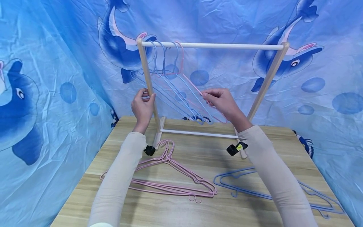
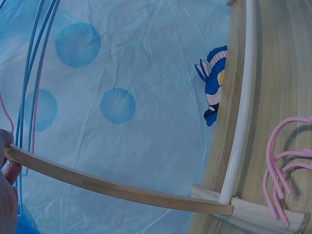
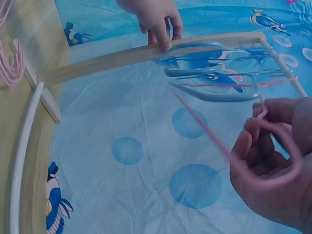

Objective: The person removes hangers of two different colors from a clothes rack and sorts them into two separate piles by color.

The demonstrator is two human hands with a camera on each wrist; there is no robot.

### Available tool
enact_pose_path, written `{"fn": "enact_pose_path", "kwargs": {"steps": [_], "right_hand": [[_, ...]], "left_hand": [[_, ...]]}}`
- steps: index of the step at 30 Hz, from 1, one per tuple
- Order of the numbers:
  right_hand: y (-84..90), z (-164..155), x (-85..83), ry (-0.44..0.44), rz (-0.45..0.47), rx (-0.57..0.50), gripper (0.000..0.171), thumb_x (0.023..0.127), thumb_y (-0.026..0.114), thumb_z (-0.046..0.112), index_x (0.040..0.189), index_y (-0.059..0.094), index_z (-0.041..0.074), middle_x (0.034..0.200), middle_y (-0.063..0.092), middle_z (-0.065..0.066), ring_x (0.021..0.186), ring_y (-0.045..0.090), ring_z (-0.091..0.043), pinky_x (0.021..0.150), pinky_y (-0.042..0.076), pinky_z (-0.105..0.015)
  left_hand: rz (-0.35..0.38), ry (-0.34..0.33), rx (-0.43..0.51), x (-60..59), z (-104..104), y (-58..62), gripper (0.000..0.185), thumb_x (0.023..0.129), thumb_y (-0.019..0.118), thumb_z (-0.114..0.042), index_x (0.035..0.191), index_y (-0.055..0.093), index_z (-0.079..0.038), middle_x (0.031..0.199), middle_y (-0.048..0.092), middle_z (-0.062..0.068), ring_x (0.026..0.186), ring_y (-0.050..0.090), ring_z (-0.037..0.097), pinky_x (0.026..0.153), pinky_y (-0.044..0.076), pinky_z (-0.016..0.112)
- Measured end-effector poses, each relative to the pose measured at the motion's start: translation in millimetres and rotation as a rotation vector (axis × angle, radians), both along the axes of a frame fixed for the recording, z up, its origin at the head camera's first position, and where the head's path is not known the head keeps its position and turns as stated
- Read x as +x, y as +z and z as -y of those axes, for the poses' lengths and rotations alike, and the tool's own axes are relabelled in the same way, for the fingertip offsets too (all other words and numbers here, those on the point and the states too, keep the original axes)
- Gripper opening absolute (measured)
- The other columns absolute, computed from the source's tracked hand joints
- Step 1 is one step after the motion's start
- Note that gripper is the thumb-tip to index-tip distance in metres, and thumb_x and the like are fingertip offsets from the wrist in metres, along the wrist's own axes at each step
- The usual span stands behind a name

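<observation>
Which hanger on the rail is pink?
The rightmost hanger in the head view, pinched by the right hand; the others on the rail are blue.

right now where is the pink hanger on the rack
In the head view, the pink hanger hangs from the left half of the white top rail, just right of the hanging blue hangers, the right hand pinching its side.

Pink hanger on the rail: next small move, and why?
Probably ease the right hand off the pink hanger: its hook appears looped over the white top rail, next to the blue hangers, so the rail should bear it. The left hand holds the left wooden post, which may steady the rack.
</observation>
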State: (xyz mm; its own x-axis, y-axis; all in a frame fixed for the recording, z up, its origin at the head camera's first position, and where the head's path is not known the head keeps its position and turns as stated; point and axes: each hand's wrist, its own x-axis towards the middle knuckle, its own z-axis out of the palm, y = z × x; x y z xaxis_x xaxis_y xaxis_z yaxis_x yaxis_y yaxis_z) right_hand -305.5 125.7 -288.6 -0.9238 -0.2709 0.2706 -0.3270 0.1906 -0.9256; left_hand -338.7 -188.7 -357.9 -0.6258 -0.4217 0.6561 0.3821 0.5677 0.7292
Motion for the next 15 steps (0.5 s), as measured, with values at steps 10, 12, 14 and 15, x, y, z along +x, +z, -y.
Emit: {"fn": "enact_pose_path", "kwargs": {"steps": [10, 12, 14, 15], "right_hand": [[5.8, -0.3, 3.4, -0.02, -0.066, 0.092, 0.028, 0.101, 0.066, 0.025, 0.119, 0.073, 0.004, 0.094, 0.068, -0.003, 0.075, 0.063, -0.021, 0.066, 0.057, -0.025], [7.2, 0.1, 4.1, -0.024, -0.093, 0.127, 0.027, 0.1, 0.068, 0.025, 0.12, 0.073, 0.008, 0.096, 0.07, -0.008, 0.073, 0.062, -0.02, 0.064, 0.056, -0.025], [8.3, -0.2, 3.5, -0.023, -0.126, 0.168, 0.028, 0.099, 0.07, 0.023, 0.122, 0.073, 0.009, 0.098, 0.071, -0.012, 0.072, 0.062, -0.02, 0.064, 0.055, -0.025], [8.8, -0.5, 2.9, -0.024, -0.151, 0.19, 0.027, 0.099, 0.07, 0.022, 0.123, 0.073, 0.009, 0.098, 0.071, -0.014, 0.071, 0.063, -0.02, 0.064, 0.055, -0.025]], "left_hand": [[0.001, -0.005, -0.016, 0.4, 0.6, -0.8, 0.028, 0.093, 0.078, -0.025, 0.111, 0.072, -0.005, 0.104, 0.076, 0.013, 0.088, 0.076, 0.026, 0.081, 0.062, 0.04], [0.002, -0.004, -0.019, 0.1, 0.7, -1.1, 0.029, 0.093, 0.078, -0.027, 0.111, 0.072, -0.005, 0.105, 0.076, 0.013, 0.088, 0.076, 0.026, 0.081, 0.062, 0.039], [-0.002, -0.005, -0.02, -0.4, 0.8, -1.7, 0.029, 0.093, 0.078, -0.027, 0.111, 0.072, -0.005, 0.104, 0.076, 0.013, 0.088, 0.076, 0.026, 0.081, 0.062, 0.04], [-0.004, -0.005, -0.019, -0.3, 0.7, -1.7, 0.029, 0.093, 0.078, -0.026, 0.111, 0.072, -0.004, 0.104, 0.076, 0.013, 0.088, 0.076, 0.026, 0.081, 0.062, 0.04]]}}
